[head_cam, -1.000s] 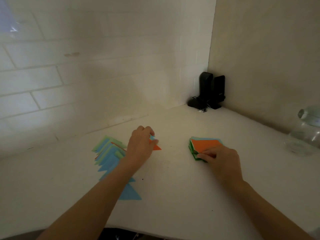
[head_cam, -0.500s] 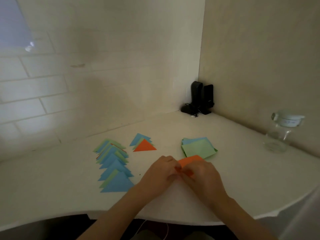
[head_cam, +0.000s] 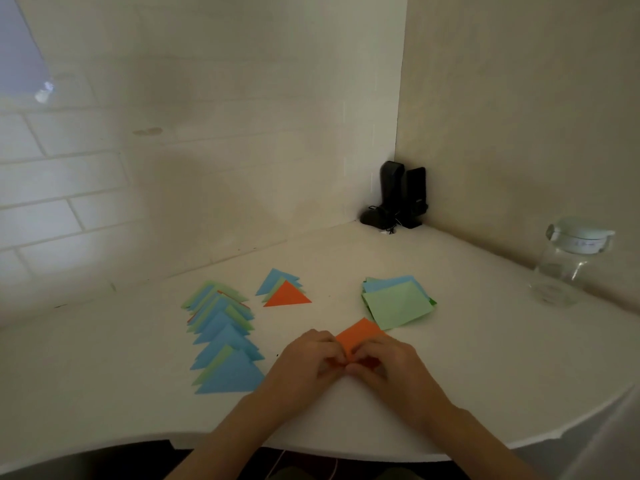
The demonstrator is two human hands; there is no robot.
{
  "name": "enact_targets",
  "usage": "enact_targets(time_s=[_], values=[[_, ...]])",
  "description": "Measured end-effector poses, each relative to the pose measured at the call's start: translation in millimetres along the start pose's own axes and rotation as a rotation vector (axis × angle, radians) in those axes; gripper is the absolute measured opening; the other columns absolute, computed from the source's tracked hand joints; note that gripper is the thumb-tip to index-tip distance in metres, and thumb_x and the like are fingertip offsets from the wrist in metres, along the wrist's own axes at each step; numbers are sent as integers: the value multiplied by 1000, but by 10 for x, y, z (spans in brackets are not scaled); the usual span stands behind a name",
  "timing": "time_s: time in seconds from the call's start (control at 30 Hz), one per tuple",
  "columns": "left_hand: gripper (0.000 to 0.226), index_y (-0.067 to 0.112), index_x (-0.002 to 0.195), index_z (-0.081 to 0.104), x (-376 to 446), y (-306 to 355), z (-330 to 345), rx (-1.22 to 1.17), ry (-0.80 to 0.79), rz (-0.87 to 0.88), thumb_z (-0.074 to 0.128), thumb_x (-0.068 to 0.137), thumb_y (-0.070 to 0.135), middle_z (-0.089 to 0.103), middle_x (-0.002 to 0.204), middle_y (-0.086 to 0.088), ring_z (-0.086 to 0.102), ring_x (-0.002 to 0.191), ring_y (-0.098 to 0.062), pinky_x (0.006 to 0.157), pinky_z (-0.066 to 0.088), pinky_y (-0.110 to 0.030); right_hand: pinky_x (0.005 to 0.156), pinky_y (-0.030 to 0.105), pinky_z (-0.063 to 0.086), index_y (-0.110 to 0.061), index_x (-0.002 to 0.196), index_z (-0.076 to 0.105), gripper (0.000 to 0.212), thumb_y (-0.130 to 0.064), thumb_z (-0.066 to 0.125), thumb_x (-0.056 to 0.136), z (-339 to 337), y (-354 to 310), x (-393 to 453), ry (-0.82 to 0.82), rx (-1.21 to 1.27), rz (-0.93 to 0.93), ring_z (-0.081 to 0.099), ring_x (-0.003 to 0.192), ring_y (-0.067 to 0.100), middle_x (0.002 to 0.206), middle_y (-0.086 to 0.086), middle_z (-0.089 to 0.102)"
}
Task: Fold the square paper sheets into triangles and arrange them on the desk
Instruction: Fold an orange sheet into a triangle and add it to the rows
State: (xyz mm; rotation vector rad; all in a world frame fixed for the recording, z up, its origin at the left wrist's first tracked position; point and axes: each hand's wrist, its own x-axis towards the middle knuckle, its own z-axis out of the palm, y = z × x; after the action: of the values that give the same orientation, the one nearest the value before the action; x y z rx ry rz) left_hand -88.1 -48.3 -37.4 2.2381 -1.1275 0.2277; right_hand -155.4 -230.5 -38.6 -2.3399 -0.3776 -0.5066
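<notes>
Nearest to me, both hands meet at the front middle of the white worktop point(head_cam: 485, 358). My left hand point(head_cam: 304, 362) and right hand point(head_cam: 391, 367) have their fingers curled onto a small orange square paper sheet point(head_cam: 358, 336), pinching its near part between fingertips that almost touch each other. The sheet's far corner sticks out beyond the knuckles, and most of its near half is hidden under the fingers, so I cannot tell how far it is folded.

To the left of my hands lies a long overlapping row of folded blue and light green paper triangles point(head_cam: 223, 336), running from near to far. Further back, between that row and the stack, sits a smaller cluster of triangles with an orange triangle point(head_cam: 285, 295) on top of blue and green ones. To the right of it, just beyond my right hand, is a stack of unfolded square sheets point(head_cam: 398, 303), light green on top with blue beneath.

At the far right stands a clear glass jar with a white lid point(head_cam: 571, 261). In the far corner stand two black upright speakers point(head_cam: 401, 194).
</notes>
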Motion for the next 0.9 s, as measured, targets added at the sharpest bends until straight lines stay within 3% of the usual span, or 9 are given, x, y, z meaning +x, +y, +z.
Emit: enact_targets(time_s=[0.13,0.27,0.47,0.57,0.67,0.9], values=[[24,30,75,67,-45,5,4,-67,65,-59,64,80,53,64,89,19,55,88,-1,79,45,-23,72,1,38,-18,78,73,43,-57,55,76,1,77,13,9,10,52,57,83,-4,95,-15,62],[25,29,70,67,-52,44,-27,-139,101,-131,67,75,53,66,88,19,57,90,-1,82,43,-21,71,1,38,-18,70,70,25,-43,66,74,31,123,27,53,-5,44,57,84,-4,91,-13,61],[17,24,70,69,-32,59,-43,-219,73,-236,81,69,37,67,87,15,58,88,0,79,41,-11,69,2,38,-21,73,68,32,-52,67,67,31,117,28,84,25,71,55,84,-3,88,-13,60],[22,28,79,71,57,82,-64,-175,13,-323,83,64,39,68,86,12,59,82,-2,73,42,-11,67,4,38,-33,78,60,25,-40,81,65,-5,91,70,48,70,133,54,85,-2,87,-12,58],[24,33,85,71,129,111,-91,-98,-40,-368,83,64,34,65,89,12,56,83,-2,66,34,-3,69,5,38,-41,79,54,35,-29,84,65,-49,88,119,-41,86,191,50,86,-9,88,-13,55],[26,34,88,70,86,109,-142,-156,-68,-415,78,69,20,65,95,12,56,91,-3,72,38,-4,77,1,36,-30,92,72,17,-23,75,77,-143,122,94,-147,24,198,50,96,-12,104,-17,57]])
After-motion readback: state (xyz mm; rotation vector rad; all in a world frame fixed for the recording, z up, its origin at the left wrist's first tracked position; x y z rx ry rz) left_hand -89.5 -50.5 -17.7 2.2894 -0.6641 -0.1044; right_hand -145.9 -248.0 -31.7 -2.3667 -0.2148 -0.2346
